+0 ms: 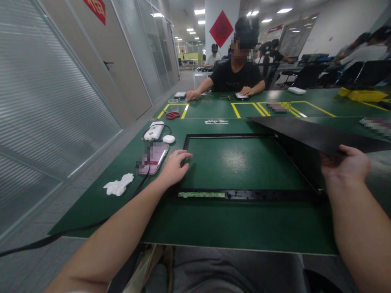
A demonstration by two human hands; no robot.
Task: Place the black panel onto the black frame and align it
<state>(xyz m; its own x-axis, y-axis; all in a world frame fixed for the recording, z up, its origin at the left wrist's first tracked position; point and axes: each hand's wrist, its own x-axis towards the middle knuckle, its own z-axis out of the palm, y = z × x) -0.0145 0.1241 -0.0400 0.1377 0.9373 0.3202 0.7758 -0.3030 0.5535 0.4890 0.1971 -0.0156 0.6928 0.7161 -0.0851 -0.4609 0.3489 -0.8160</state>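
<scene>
A black rectangular frame lies flat on the green table, with a narrow green circuit board along its near side. My left hand rests at the frame's left side, fingers loosely stretched out; whether it touches the frame I cannot tell. At the right, my right hand grips the near edge of a thin black panel, thumb on top and fingers underneath. The panel is tilted, raised above the table, and covers part of the frame's right side.
Left of the frame are a phone, a white power bank with a black cable, a white earbud case and crumpled tissue. Red-handled scissors and a clear cup lie farther back. A co-worker sits opposite.
</scene>
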